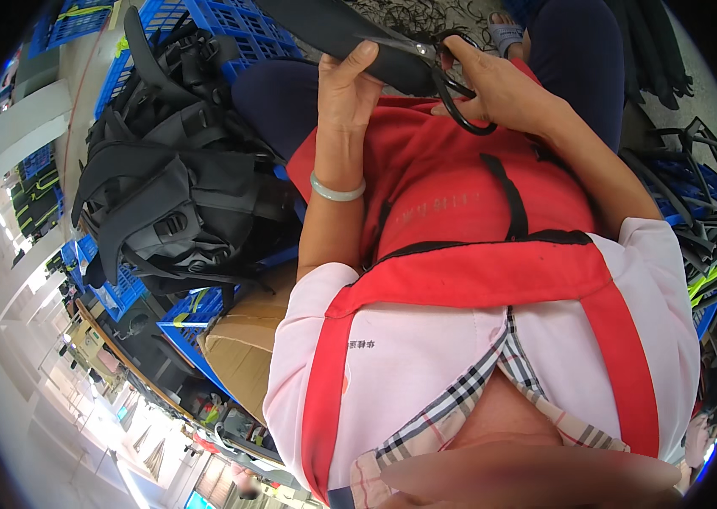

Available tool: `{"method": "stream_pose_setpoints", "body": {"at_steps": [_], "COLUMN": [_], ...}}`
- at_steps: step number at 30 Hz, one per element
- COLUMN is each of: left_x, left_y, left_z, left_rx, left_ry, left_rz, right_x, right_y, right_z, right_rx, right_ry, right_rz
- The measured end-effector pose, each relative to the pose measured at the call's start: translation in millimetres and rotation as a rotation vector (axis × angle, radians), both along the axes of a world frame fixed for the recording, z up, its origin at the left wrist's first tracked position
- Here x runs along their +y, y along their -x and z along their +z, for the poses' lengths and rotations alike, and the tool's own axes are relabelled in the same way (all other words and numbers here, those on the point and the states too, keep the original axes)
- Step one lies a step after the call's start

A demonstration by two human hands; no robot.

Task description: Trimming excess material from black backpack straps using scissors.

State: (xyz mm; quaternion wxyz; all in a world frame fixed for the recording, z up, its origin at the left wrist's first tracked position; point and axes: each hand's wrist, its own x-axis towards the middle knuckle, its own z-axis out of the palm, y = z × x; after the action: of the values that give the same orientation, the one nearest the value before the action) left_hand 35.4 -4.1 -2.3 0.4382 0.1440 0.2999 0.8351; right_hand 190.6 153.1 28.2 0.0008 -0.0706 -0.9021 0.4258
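My left hand (pixel 348 92) grips a long black padded strap (pixel 405 71), its thumb on top and the other fingers partly hidden behind it. The strap runs from the top edge of the view down over my lap. In my right hand (pixel 502 89) is a pair of scissors (pixel 423 50) with black loop handles. Their metal blades point left and lie along the strap, near the left thumb; I cannot tell whether they touch it. A red apron (pixel 460 187) covers my lap beneath both hands.
A heap of black backpacks (pixel 180 199) rises at my left, beside blue plastic crates (pixel 239 34). Below it sits a cardboard box (pixel 244 343). Black straps (pixel 685 182) fill a blue crate at my right. Dark scraps litter the floor (pixel 405 12) beyond my knees.
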Motion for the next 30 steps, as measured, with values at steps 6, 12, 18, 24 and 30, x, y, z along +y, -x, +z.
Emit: {"method": "stream_pose_setpoints", "body": {"at_steps": [6,12,18,24,30], "left_x": [3,-5,-9,-5,3], "left_y": [-3,7,12,6,-1], "left_z": [3,-1,0,6,6], "left_rx": [-0.033,-0.013,0.066,0.076,0.051], "left_ry": [0.060,0.085,0.150,0.173,0.171], "left_rz": [0.048,0.063,0.061,0.123,0.190], "right_x": [2,5,17,6,1], "right_y": [1,0,-5,5,5], "right_z": [-10,-3,-1,11,-9], "right_rx": [-0.075,-0.092,-0.044,-0.204,-0.022], "right_ry": [0.062,0.083,0.005,0.136,0.122], "right_rz": [-0.011,0.003,0.043,0.051,0.014]}}
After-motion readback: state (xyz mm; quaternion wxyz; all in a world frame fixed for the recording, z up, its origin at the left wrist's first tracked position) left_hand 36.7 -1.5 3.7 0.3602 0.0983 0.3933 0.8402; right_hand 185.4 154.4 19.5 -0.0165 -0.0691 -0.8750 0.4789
